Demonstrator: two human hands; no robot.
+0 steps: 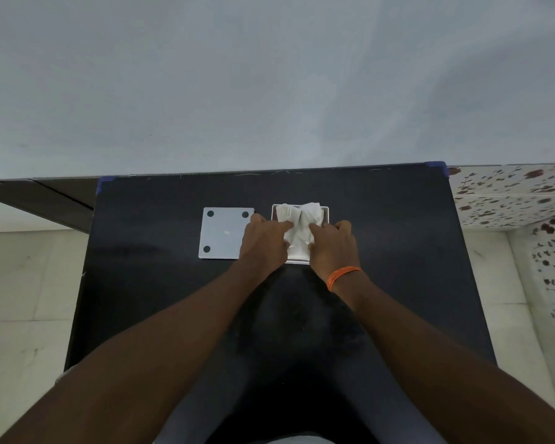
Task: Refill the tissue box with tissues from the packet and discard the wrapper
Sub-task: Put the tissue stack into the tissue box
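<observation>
A square white tissue box [326, 213] stands open on the black table [161, 309], toward its far middle. A wad of white tissues [302, 225] sits in the box and bulges above its rim. My left hand [263, 241] presses on the tissues from the left. My right hand [334, 248], with an orange thread at the wrist, grips them from the right. The box's near rim is mostly hidden by both hands. No packet or wrapper is visible.
A flat white square lid or base panel [225, 235] with three dark round pads lies just left of the box. The table's far corners carry blue tape [438, 166]. A grey wall rises behind; pale floor tiles lie to the left and right.
</observation>
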